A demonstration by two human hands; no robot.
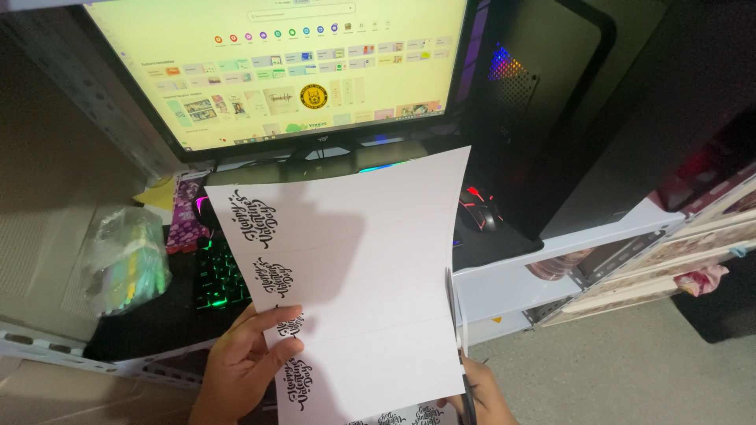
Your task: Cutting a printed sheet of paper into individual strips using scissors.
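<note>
before lit monitor (pixel 291 71), white sheet (pixel 370 267) with black script prints, faint panel lines

We see a matt white paper sheet (pixel 370 275), shiny metal scissor blades (pixel 454 315), and a glossy monitor screen (pixel 291 63).

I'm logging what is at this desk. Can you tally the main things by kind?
White printed paper sheet held by left hand: 1
Scissors at right hand: 1
Lit computer monitor: 1
Green-lit black keyboard: 1
Red-lit black mouse: 1
Black computer tower: 1
Total: 6
</note>
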